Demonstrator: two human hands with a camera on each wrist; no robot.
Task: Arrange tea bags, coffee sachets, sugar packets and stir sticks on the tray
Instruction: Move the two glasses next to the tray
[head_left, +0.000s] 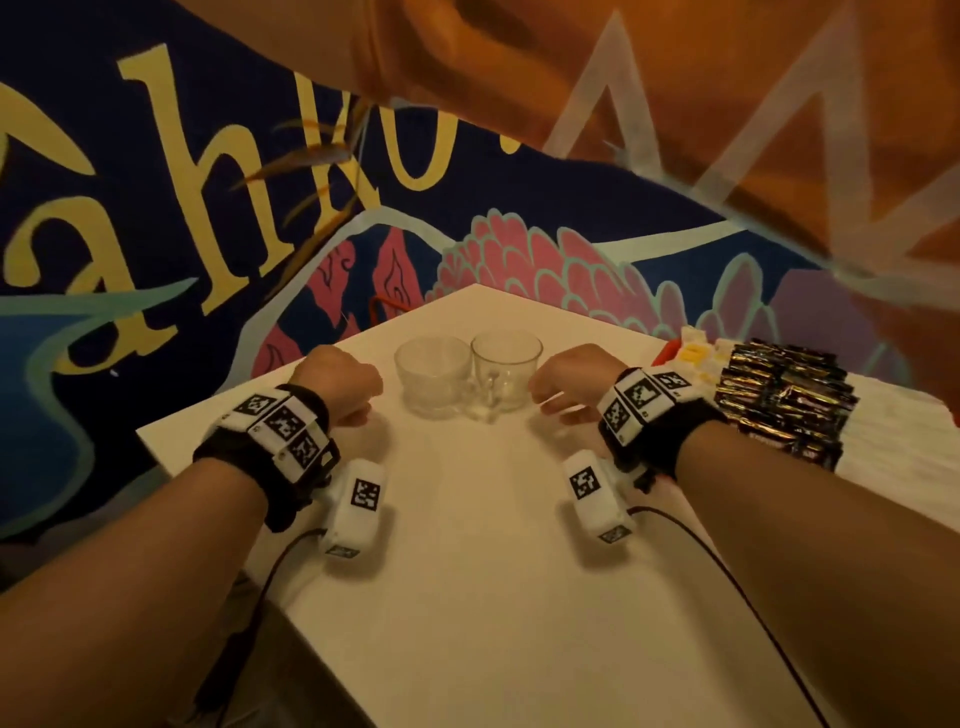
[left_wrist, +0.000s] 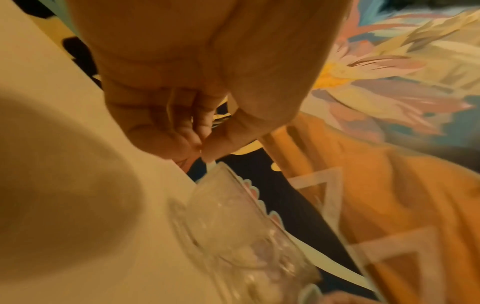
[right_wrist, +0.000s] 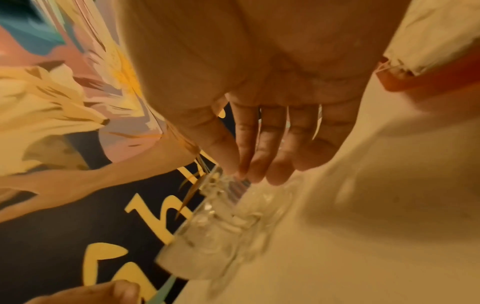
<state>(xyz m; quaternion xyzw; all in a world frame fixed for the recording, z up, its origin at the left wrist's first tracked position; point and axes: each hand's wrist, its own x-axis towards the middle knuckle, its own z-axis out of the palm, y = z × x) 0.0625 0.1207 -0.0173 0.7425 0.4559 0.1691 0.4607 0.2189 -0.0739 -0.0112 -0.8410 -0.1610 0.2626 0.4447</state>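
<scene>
I am resting my left hand (head_left: 340, 382) on the pale square tabletop (head_left: 467, 519) with its fingers loosely curled in and nothing between them. My right hand (head_left: 566, 382) is doing much the same on the other side, its fingers relaxed and slightly spread, also gripping nothing. I judge I am parking both hands here as a starting pose, since nothing has been picked up yet.

Between my two hands, just beyond my fingertips, two clear glass cups (head_left: 467, 376) are standing upright and touching each other; the nearer one sits just off my right fingers (right_wrist: 262, 156), seemingly not in contact, though the blur makes this hard to call.

Out past my right wrist, a stack of dark shiny foil sachets (head_left: 784, 400) is waiting, with a cluster of small white and yellow packets (head_left: 698, 351) just behind it, lying beside something orange-red. These are within easy reach of that hand. I cannot make out any stir sticks.
</scene>
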